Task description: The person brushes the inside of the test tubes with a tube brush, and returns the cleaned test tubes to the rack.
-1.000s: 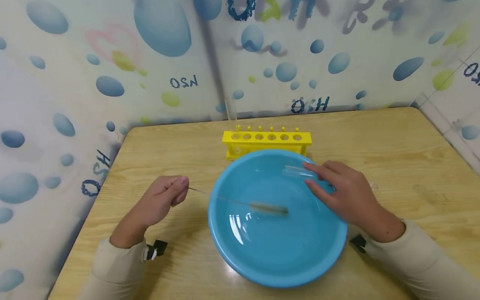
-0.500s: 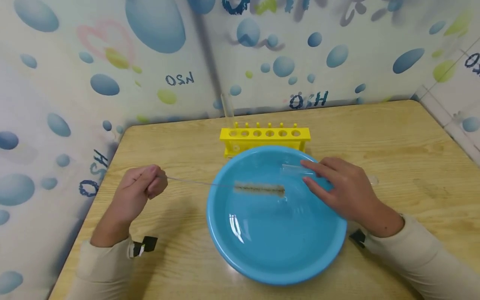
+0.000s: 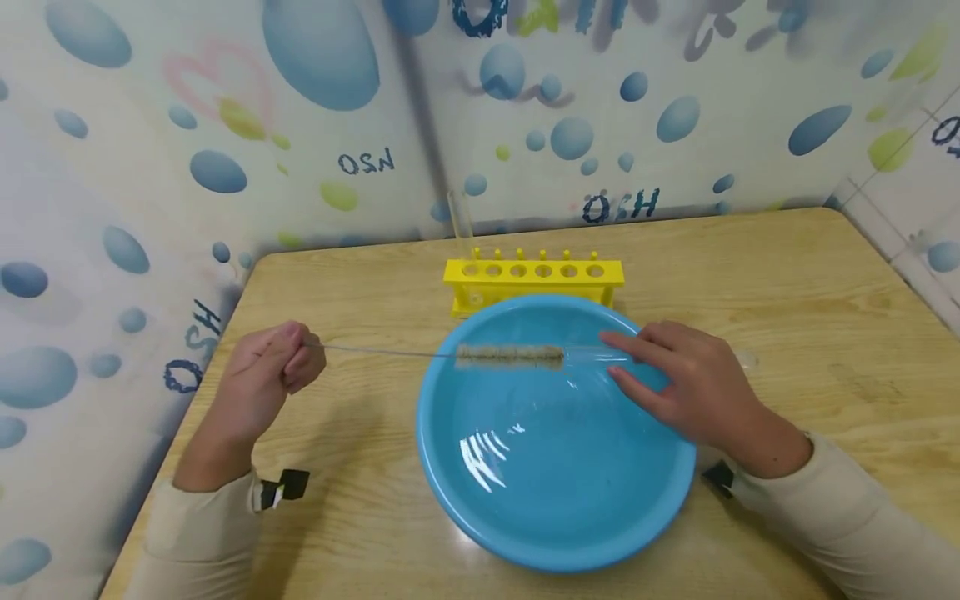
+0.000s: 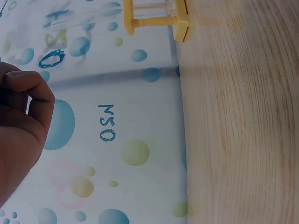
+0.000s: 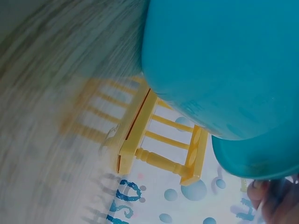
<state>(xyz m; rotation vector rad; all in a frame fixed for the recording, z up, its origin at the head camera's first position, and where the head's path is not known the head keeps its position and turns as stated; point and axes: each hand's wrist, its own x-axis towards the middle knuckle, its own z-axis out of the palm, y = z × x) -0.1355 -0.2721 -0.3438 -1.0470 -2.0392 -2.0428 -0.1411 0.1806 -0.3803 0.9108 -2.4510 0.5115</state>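
My left hand grips the thin wire handle of a test tube brush left of the basin. The bristles lie level over the blue basin, their tip right at the mouth of a clear test tube. My right hand holds that tube between thumb and fingers above the basin's right rim. In the left wrist view my left hand shows curled fingers at the edge. The right wrist view shows mostly the basin's outer wall, with part of my right hand in the lower corner.
A yellow test tube rack stands directly behind the basin. One clear tube is upright in its leftmost hole. A patterned wall rises behind the wooden table. Water in the basin reflects light.
My left hand has drawn back left and slightly up. The brush has risen from low in the basin into line with the tube's mouth. My right hand has hardly moved.
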